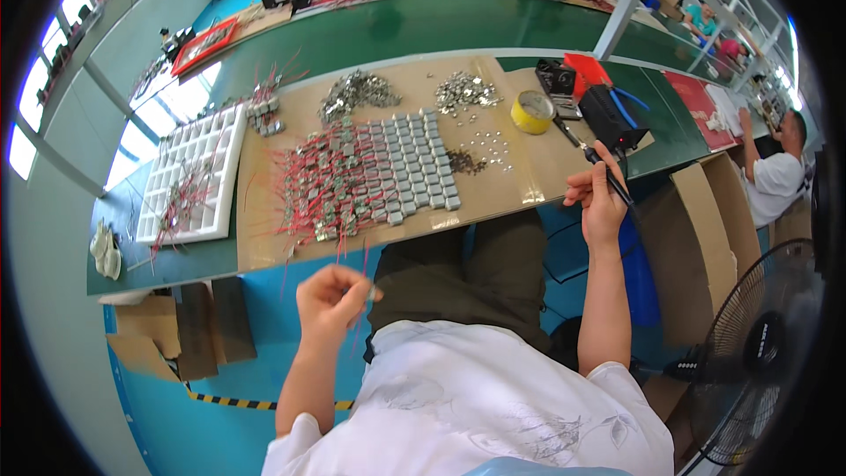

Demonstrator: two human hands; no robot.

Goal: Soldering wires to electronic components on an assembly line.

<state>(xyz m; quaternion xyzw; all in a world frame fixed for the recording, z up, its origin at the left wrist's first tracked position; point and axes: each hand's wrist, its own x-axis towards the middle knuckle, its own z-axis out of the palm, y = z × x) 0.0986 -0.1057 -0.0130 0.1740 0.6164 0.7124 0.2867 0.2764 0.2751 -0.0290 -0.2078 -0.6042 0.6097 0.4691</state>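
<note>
My right hand (602, 204) grips a soldering iron (618, 183) like a pen, its tip raised toward the black soldering station (610, 116). In front of my lap, below the table's front edge, my left hand (333, 301) pinches a small silver metal part (376, 293); thin red wires show by the fingers. On the brown board (504, 194), rows of small grey metal blocks (414, 159) stand side by side. To their left, similar blocks with red wires (330, 181) lie in a dense cluster.
A white compartment tray (231, 172) holds wired parts at the left. Heaps of metal pieces (357, 94) and small silver pieces (465, 92) lie farther back, beside a yellow tin (532, 112). A floor fan (760, 344) and cardboard boxes (696, 242) stand at the right. Other people work beyond.
</note>
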